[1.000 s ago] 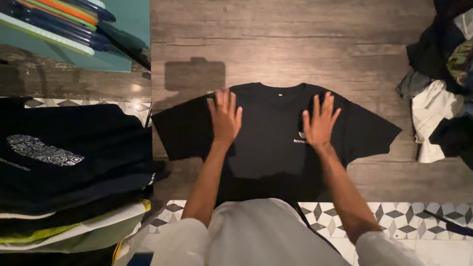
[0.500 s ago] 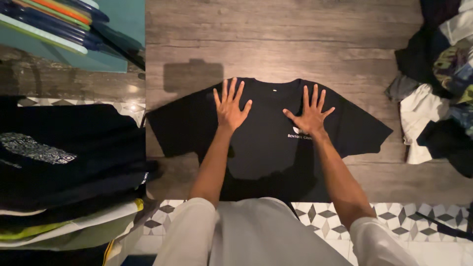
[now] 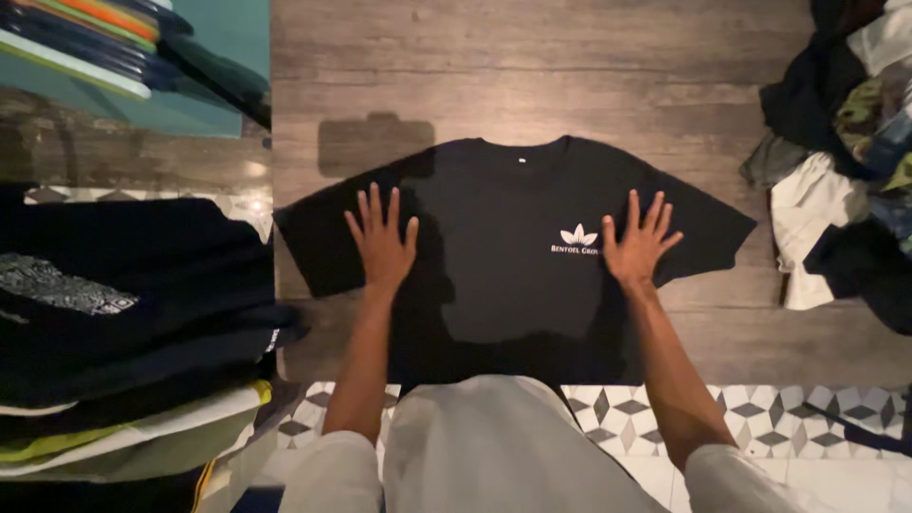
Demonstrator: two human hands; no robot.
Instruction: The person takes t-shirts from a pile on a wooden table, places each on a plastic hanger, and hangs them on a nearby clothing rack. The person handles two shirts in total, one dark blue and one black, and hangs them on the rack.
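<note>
A black T-shirt (image 3: pixel 503 256) lies spread flat, front up, on a wooden floor, with a small white leaf emblem on its chest. My left hand (image 3: pixel 382 239) rests palm down on the shirt near its left sleeve, fingers spread. My right hand (image 3: pixel 638 243) presses flat on the shirt near the right sleeve, just right of the emblem, fingers apart. Neither hand holds anything. My knees in light trousers (image 3: pixel 503 446) cover the shirt's lower hem.
A stack of folded clothes (image 3: pixel 123 323), mostly black with yellow-green layers beneath, sits at the left. A loose heap of mixed garments (image 3: pixel 845 161) lies at the right. A teal surface with coloured items (image 3: pixel 114 57) is at top left. Patterned tiles (image 3: pixel 760 408) border the wood floor.
Both hands have slid outward across the shirt, away from its middle toward the sleeves. The view has shifted slightly, and the shirt lies flatter.
</note>
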